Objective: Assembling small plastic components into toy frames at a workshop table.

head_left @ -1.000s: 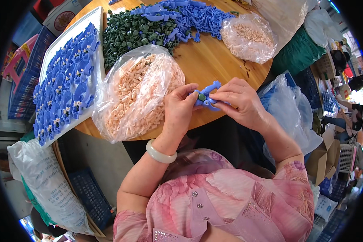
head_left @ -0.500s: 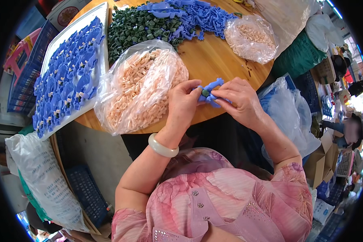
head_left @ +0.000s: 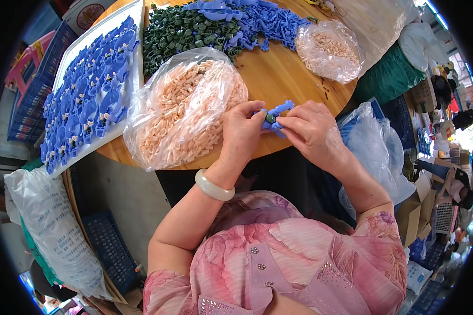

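Over the near edge of the round wooden table (head_left: 270,65), both hands pinch one small blue plastic piece (head_left: 283,107) with a dark green part (head_left: 270,118) set against its middle. My left hand (head_left: 243,128) grips its left side between thumb and fingers. My right hand (head_left: 311,126) pinches the right side with thumb and fingertips. Fingers cover much of the piece, so its full shape is hidden. Left of my left hand lies an open clear bag (head_left: 186,107) of small pale peach parts.
A white tray (head_left: 134,86) of blue assembled pieces stands at the left. Heaps of dark green parts (head_left: 186,34) and blue parts (head_left: 273,23) lie at the back. A smaller clear bag of peach parts (head_left: 328,50) sits at the back right, and plastic sacks (head_left: 376,152) crowd the right side.
Both hands keep their pinch on the blue piece, which has turned slightly. The whole view has shifted a little.
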Demonstrator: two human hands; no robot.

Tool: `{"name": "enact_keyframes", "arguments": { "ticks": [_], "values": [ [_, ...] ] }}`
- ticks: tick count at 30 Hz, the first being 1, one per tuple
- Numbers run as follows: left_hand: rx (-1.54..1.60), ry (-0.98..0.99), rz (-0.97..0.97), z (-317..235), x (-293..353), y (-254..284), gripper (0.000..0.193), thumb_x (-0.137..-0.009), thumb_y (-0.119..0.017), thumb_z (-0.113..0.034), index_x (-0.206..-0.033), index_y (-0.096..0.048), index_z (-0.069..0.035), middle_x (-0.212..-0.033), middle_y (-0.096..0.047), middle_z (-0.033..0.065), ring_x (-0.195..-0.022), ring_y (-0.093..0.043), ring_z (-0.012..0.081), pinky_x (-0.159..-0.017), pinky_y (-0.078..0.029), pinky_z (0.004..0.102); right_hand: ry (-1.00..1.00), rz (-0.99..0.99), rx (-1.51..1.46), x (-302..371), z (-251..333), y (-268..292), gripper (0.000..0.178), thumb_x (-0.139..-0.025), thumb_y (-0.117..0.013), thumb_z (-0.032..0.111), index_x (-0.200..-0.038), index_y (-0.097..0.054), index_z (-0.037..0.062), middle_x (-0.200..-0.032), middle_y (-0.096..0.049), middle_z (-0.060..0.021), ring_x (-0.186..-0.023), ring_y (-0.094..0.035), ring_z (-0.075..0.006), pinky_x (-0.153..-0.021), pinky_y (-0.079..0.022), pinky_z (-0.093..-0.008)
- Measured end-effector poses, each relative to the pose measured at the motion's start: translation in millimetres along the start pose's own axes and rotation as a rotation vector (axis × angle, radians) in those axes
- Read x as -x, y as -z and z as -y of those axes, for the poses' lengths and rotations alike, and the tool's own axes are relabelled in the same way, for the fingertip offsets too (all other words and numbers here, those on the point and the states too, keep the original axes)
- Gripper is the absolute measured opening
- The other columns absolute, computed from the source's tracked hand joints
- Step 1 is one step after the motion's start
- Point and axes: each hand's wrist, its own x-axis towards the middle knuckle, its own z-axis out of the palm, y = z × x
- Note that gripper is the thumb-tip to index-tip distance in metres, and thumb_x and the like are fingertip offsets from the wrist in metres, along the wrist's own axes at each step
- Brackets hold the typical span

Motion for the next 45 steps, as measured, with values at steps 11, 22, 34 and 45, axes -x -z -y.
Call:
{"name": "enact_keyframes", "arguments": {
  "ticks": [11,22,34,45],
  "values": [
    [-0.031,-0.005,-0.006,1,-2,0,0.023,-0.085,-0.057,-0.002,-0.105,-0.057,0.009,-0.090,-0.062,0.0111,-0.075,-0.064,0.0165,-0.068,-0.057,0.0294,-0.071,0.005,0.011,1,6,-4,0.018,-0.074,-0.068,0.012,-0.091,-0.065,0.0084,-0.083,-0.059,-0.0024,-0.079,-0.055,-0.0219,-0.068,-0.042,-0.0355],
    [-0.062,-0.015,-0.005,0,-1,0,0.023,-0.085,-0.057,-0.002,-0.105,-0.057,0.009,-0.090,-0.062,0.0116,-0.075,-0.064,0.0168,-0.067,-0.058,0.0299,-0.074,0.017,-0.018,2,6,-5,0.015,-0.074,-0.066,0.010,-0.089,-0.063,0.0085,-0.085,-0.059,-0.0061,-0.081,-0.056,-0.0261,-0.069,-0.042,-0.0370],
    [-0.059,-0.014,-0.023,0,0,-1,0.022,-0.085,-0.058,-0.003,-0.105,-0.058,0.008,-0.089,-0.062,0.0105,-0.074,-0.064,0.0156,-0.065,-0.057,0.0285,-0.127,-0.002,-0.063,4,5,-11,0.016,-0.074,-0.066,0.010,-0.089,-0.062,0.0080,-0.086,-0.059,-0.0068,-0.080,-0.056,-0.0264,-0.069,-0.042,-0.0367],
    [-0.035,-0.025,-0.004,1,0,-1,0.023,-0.087,-0.057,-0.004,-0.107,-0.057,0.007,-0.090,-0.062,0.0093,-0.075,-0.064,0.0146,-0.066,-0.056,0.0273,-0.107,0.015,-0.061,4,-1,-7,0.018,-0.075,-0.067,0.014,-0.092,-0.064,0.0099,-0.087,-0.059,-0.0046,-0.084,-0.055,-0.0239,-0.071,-0.041,-0.0363]
  ]
}}
